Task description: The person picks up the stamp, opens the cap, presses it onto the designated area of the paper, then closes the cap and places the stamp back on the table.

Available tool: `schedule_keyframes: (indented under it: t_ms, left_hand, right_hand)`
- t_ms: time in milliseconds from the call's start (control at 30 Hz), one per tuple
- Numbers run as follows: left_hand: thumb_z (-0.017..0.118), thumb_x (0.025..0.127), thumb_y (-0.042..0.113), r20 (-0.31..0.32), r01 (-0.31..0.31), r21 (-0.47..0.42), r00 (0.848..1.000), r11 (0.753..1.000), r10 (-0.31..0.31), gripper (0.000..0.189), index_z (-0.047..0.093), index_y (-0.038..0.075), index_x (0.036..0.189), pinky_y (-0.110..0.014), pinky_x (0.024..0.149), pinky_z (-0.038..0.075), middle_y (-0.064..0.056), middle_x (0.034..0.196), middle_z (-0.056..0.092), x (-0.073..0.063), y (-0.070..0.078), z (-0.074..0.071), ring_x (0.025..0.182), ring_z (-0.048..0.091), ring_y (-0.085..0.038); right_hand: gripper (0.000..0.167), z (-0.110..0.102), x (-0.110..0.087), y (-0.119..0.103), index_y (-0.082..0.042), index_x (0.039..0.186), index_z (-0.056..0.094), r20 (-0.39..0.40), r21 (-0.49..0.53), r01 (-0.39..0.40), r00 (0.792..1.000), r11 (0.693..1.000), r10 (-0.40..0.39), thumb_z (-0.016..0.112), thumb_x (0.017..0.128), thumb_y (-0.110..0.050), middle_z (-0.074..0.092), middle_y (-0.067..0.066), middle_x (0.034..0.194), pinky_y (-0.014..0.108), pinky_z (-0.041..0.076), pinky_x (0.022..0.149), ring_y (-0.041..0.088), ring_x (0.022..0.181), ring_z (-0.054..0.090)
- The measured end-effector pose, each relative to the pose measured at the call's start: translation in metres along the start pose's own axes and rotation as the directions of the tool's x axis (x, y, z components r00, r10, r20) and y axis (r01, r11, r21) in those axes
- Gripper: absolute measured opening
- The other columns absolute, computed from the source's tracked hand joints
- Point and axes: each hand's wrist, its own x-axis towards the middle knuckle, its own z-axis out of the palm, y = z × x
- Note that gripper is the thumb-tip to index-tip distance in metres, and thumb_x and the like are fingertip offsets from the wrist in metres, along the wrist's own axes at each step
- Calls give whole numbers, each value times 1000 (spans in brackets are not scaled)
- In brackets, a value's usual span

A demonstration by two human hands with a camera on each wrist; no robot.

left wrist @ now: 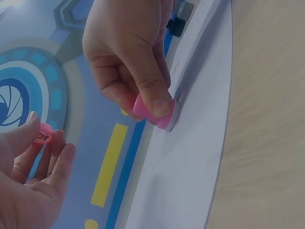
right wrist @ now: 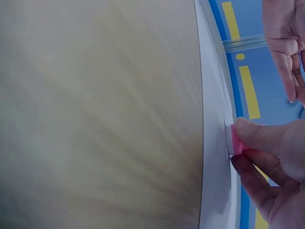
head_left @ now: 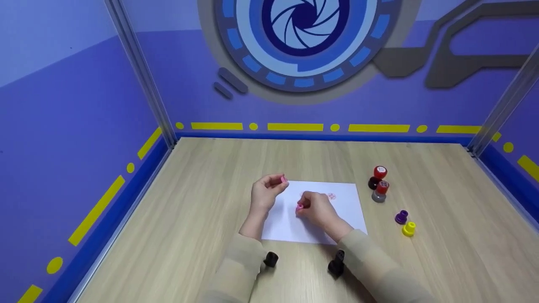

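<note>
My right hand [head_left: 318, 208] pinches a pink stamp [left wrist: 143, 109] between thumb and fingers, its pale base facing down at the white paper [head_left: 286, 231]. In the right wrist view the base of the stamp is right at the paper's surface. Raised over the paper's far left corner, my left hand [head_left: 263, 195] holds a small pink cap [left wrist: 44, 133] between thumb and fingertips. Its face, with a small dark and orange picture, shows in the left wrist view. A red stamped print [head_left: 332, 196] marks the far right part of the paper, and another faint red mark is partly covered by my right hand.
To the right of the paper stand two red-topped stamps, one with a black part [head_left: 373, 182] and one with a grey part [head_left: 379, 197]. Nearer are a purple stamp [head_left: 402, 216] and a yellow stamp [head_left: 408, 229]. Blue-purple panels [head_left: 177, 84] enclose the wooden table [head_left: 202, 189].
</note>
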Motion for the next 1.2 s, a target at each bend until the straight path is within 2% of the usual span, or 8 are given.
schedule_keyframes:
  t_ms: [767,833,900,933,1000,1067,1133,1200]
  left_hand:
    - [79,88,2,14,-2,-58,1000,998,3,31,71,-9,116,-24,84,62,-19,105,75,-2,-4,2,91,68,-9]
    - [78,89,1,24,-9,-70,1000,998,10,32,70,-11,116,-24,84,62,-19,105,75,-2,-4,4,90,69,-9]
    - [78,89,0,29,-13,-80,999,997,16,32,69,-12,116,-24,83,63,-19,103,75,-2,-4,4,89,69,-9]
    - [77,89,0,32,-17,-87,999,996,20,32,69,-13,116,-24,83,63,-19,103,75,-2,-4,5,88,69,-9]
    - [77,90,1,36,-16,-90,999,996,20,31,69,-12,116,-24,83,63,-17,103,74,-2,-4,6,88,70,-9]
    - [77,90,2,39,-12,-79,999,997,15,30,70,-10,117,-26,84,63,-16,103,74,-2,-2,7,89,70,-10]
    - [76,91,4,52,-13,-64,998,998,16,29,70,-8,118,-28,86,63,-17,105,74,-2,-1,8,91,71,-11]
    - [76,92,6,79,-2,-42,997,999,5,30,71,-6,118,-30,88,63,-17,107,74,-3,1,10,93,71,-12]
  right_hand:
    - [20,3,0,4,-10,83,69,7,0,21,1000,1000,-21,87,79,-1,69,-1,78,29,54,73,11,73,60]
    - [18,0,1,6,-8,86,72,-17,58,16,1000,998,-15,87,79,-3,72,1,80,26,55,73,10,76,63]
    - [15,-7,1,8,-3,91,74,-63,207,-3,998,978,16,86,81,-3,76,5,86,22,56,76,9,80,67]
    - [16,-12,0,8,-1,96,75,-86,315,-20,995,949,50,84,83,-3,77,5,90,21,57,77,9,83,68]
    - [18,-24,0,7,3,105,74,-115,567,-46,984,823,134,79,88,-2,78,5,96,19,59,81,8,87,71]
    - [19,-37,-3,5,3,112,70,-101,774,-58,972,631,213,72,95,-4,77,1,99,19,60,86,7,92,73]
    - [15,-48,-7,4,-2,115,67,-42,897,-80,963,435,265,64,101,-7,76,-2,100,20,60,89,7,94,73]
    - [11,-56,-13,4,-8,112,66,21,948,-107,961,298,277,59,104,-10,76,-4,99,21,60,91,7,96,74]
